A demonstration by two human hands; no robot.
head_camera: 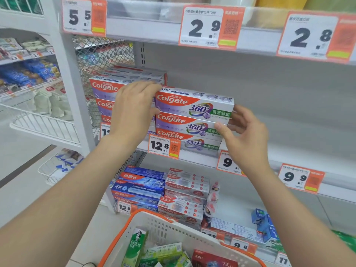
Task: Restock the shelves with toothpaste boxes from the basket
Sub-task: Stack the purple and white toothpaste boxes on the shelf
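Note:
A stack of three Colgate 360 toothpaste boxes lies on the middle shelf. My left hand rests against the stack's left end, fingers lying over the top box's corner. My right hand holds the right end of the upper boxes, thumb at the front and fingers behind. A second pile of the same boxes stands just left, behind my left hand. Below me, a white basket with an orange rim holds green Darlie boxes and a red box.
The middle shelf stretches bare to the right of the stack. The lower shelf carries blue toothpaste boxes, red and white ones and a blue carton. Orange price tags line the shelf edges. A wire rack stands left.

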